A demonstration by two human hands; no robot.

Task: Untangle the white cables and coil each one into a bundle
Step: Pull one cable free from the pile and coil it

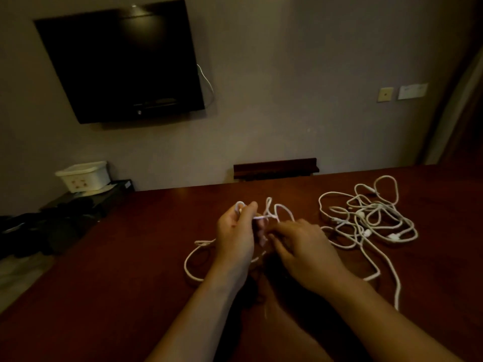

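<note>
A white cable [271, 209] is lifted in small loops above the dark red table [117, 270]. My left hand [236, 235] grips one end of it, fingers curled round a loop near the top. My right hand [300, 246] lies just to the right, fingers curled at the same cable; the exact pinch is hidden. More of this cable trails in a big loop [188, 267] on the table below my left hand. A tangled heap of white cables [366, 218] with plugs lies to the right, one strand running down toward the front.
A black television [122, 64] hangs on the wall behind. A dark wooden shelf [275, 168] sits at the table's far edge. At the left, off the table, stand a white plastic box [83, 176] and dark objects [52, 226]. Wall sockets [402, 91] are at the right.
</note>
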